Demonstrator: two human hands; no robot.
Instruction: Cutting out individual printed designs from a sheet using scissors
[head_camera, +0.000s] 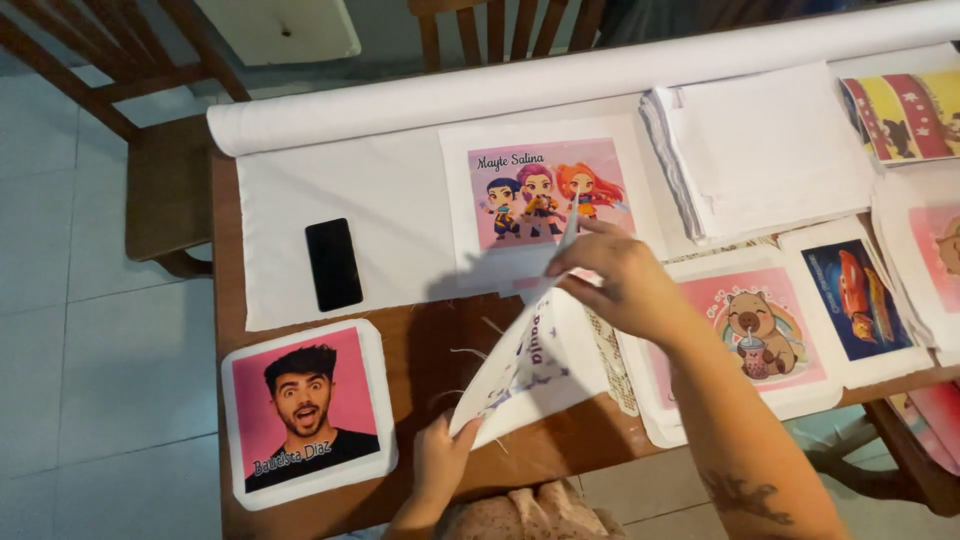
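Wooden tabletop (430, 345), partly under a white fabric sheet (380, 215) off a roll. Left hand (440, 462) pinches the lower corner of a white printed cloth square (530, 365), grip closed on it. Right hand (620, 280) pinches the upper edge, holding it lifted and tilted above the tabletop. Black phone (333, 264) lies flat on the sheet, well left.

Both hands (440, 462) (615, 275) lifting printed cloth (525, 365) (table)
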